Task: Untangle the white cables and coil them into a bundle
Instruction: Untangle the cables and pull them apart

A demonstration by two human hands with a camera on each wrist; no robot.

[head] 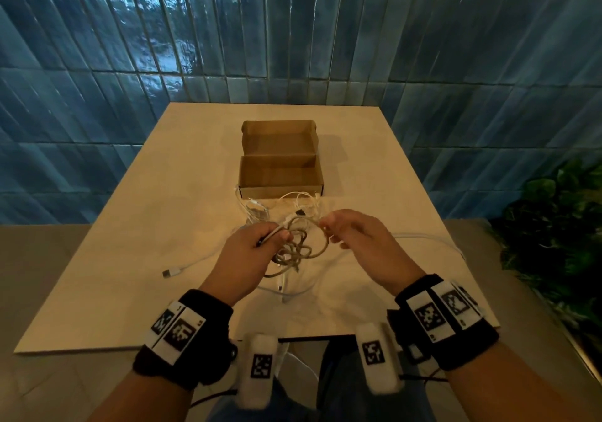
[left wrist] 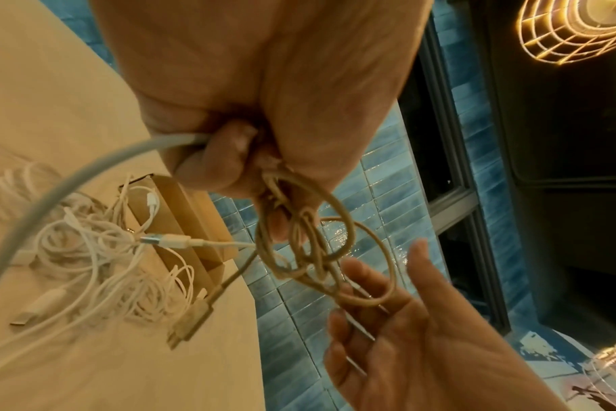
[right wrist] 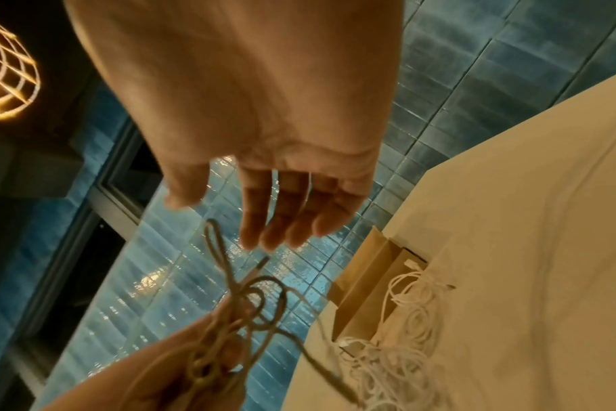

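My left hand (head: 260,242) is raised over the table and grips a small knotted coil of white cable (head: 296,249), whose loops hang below the fist (left wrist: 313,236). A thicker white cable (left wrist: 88,166) also leaves that fist and drops to the table. My right hand (head: 345,232) is beside the coil with its fingers (right wrist: 282,217) straight and spread. One loop (left wrist: 370,278) lies against those fingers (left wrist: 355,280); nothing is gripped. Several more tangled white cables (head: 293,203) lie on the table in front of the box.
An open cardboard box (head: 280,174) stands mid-table behind the cable pile, its lid flap up. A loose USB plug (head: 172,272) lies left of my hands and a long cable (head: 423,235) trails right. A leafy plant (head: 560,226) stands beyond the table's right edge.
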